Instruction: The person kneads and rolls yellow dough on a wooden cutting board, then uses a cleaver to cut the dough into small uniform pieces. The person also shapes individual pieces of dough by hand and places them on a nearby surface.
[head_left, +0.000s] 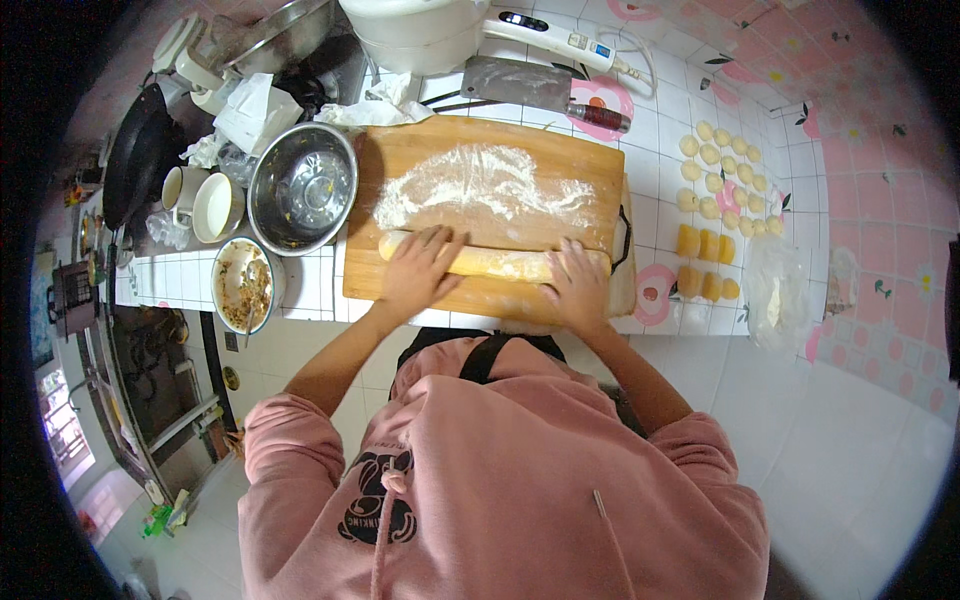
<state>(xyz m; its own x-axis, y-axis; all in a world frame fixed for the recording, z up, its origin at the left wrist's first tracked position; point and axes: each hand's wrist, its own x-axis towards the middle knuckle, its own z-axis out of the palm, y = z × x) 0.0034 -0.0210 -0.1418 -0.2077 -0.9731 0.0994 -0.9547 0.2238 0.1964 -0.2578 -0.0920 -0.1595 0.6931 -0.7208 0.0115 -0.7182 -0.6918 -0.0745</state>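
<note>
A long roll of yellow dough, dusted with flour, lies across the near part of a wooden cutting board. My left hand rests palm down over the roll towards its left end, fingers spread. Near the right end, my right hand lies flat on the same roll, its fingers also apart. Neither hand is closed around the dough. White flour is scattered over the board beyond the roll. To the right on the tiled counter are several cut yellow dough pieces and several small pale dough rounds.
A cleaver lies behind the board. Left of it stand a steel bowl, a bowl of chopped filling with a spoon, a white cup and a dark pan. A plastic bag sits at the counter's right.
</note>
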